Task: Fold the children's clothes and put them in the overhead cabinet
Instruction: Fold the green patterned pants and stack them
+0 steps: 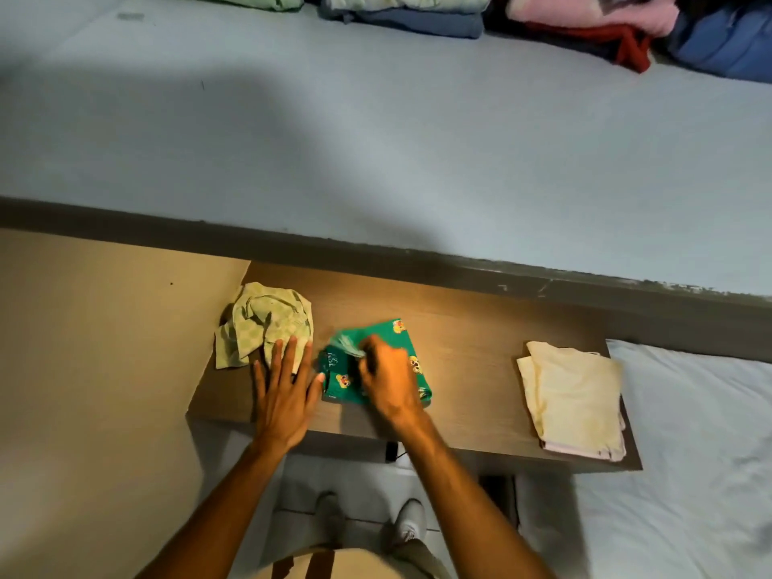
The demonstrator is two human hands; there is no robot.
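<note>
A small green garment (pixel 401 340) with yellow cartoon prints lies partly folded on the brown wooden desk (pixel 468 328). My right hand (pixel 386 380) rests on it and pinches a blurred fold of its cloth near the upper left. My left hand (pixel 284 390) lies flat with fingers spread on the desk, just left of the green garment. Its fingertips touch a crumpled pale green checked garment (pixel 263 323). A folded cream garment (pixel 572 399) sits at the desk's right end, on top of another pale folded piece.
Stacks of folded clothes (pixel 417 10) in green, blue, pink and red line the top of the view against a pale blue wall. A white bed (pixel 689 453) adjoins the desk on the right. A beige panel (pixel 104 328) stands to the left. My shoes (pixel 407 524) show below.
</note>
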